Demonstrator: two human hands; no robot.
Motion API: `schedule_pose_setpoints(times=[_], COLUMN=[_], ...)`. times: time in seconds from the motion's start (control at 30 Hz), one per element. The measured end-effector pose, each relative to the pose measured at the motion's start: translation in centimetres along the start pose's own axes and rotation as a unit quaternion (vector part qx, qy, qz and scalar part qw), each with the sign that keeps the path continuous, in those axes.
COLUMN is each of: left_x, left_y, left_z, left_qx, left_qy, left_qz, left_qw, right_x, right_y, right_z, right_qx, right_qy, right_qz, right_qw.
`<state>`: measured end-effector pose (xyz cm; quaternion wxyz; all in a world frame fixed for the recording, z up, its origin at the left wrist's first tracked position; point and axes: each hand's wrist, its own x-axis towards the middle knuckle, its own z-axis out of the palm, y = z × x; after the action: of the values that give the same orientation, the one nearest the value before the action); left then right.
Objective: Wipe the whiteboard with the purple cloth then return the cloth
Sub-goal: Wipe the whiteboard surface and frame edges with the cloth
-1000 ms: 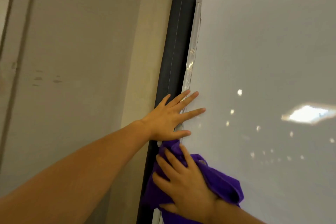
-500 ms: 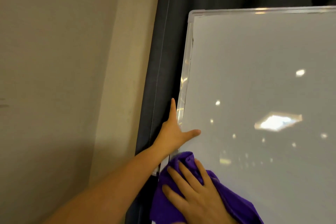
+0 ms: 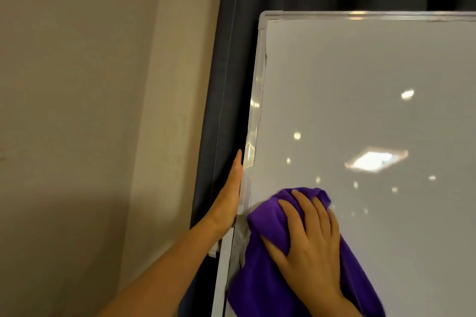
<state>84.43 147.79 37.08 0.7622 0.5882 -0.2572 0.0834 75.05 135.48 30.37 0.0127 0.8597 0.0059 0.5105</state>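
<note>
The whiteboard point(image 3: 360, 85) fills the right half of the view, its surface blank with ceiling-light reflections. A purple cloth point(image 3: 268, 252) lies bunched against the board's lower left part. My right hand point(image 3: 309, 242) presses the cloth flat onto the board with spread, straight fingers. My left hand point(image 3: 230, 195) rests edge-on against the board's left frame, fingers straight and pointing up; its palm side is hidden behind the frame.
A dark grey curtain point(image 3: 231, 85) hangs behind and to the left of the board. A beige wall point(image 3: 90, 110) fills the left side. The board's silver frame point(image 3: 257, 110) runs down the left edge and across the top.
My left hand slid off the board's face onto its left frame edge. My right hand moved the cloth up and to the right on the board. The view tilted upward.
</note>
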Motion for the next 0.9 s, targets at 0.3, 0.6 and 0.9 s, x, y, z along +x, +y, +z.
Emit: schedule_pose_setpoints(times=[0.3,0.6,0.9], left_x=[-4.1,-5.4,-6.9], left_y=[-3.2,-3.8,-3.1], left_z=[-3.1,-2.2,-2.4], left_qx=[0.13,0.312,0.297], left_qy=[-0.03,0.025,0.02], left_qz=[0.083,0.101,0.13], left_qw=[0.988,0.944,0.946], right_x=[10.7,16.8,20.0], right_y=[-2.1,-4.0,-5.0], right_z=[-2.7,-4.5,-6.5], right_qx=[-0.081,-0.161,-0.16], right_qy=[0.081,-0.026,-0.03], right_qz=[-0.242,-0.451,-0.5], right_qw=[0.963,0.878,0.85])
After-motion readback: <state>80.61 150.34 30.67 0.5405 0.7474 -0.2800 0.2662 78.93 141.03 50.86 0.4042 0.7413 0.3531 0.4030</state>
